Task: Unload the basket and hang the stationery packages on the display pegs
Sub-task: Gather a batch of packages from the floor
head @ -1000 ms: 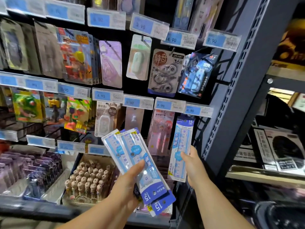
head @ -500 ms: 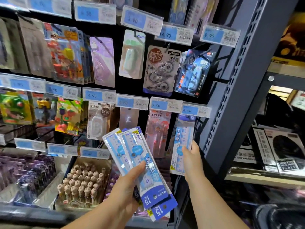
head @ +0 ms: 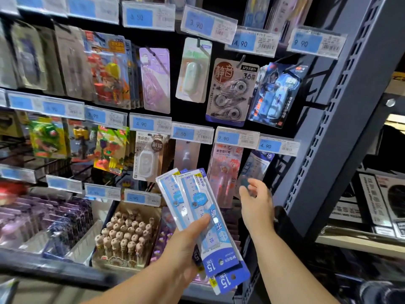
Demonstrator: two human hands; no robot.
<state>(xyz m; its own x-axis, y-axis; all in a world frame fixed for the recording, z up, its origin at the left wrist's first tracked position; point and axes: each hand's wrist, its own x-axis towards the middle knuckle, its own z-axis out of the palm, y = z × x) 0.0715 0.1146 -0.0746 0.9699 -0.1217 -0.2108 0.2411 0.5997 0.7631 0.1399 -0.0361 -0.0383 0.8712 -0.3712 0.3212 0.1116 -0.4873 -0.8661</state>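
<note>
An open cardboard box (head: 142, 212) low on the shelf holds rows of small tan round-headed figures (head: 125, 233). Right of it, the left hand (head: 184, 244) grips a fan of flat, clear-sleeved ruler packages (head: 203, 218), thumb across their fronts and blue card headers pointing near. The right hand (head: 256, 200), fingers loosely curled and holding nothing, is just below another ruler package (head: 258, 165) hanging under a price tag (head: 277, 146).

One view only — a wide-angle head camera, close to the display wall (head: 190, 112), facing it and tipped slightly down; the grey shelf upright (head: 341, 119) slants from five toward one o'clock.
</note>
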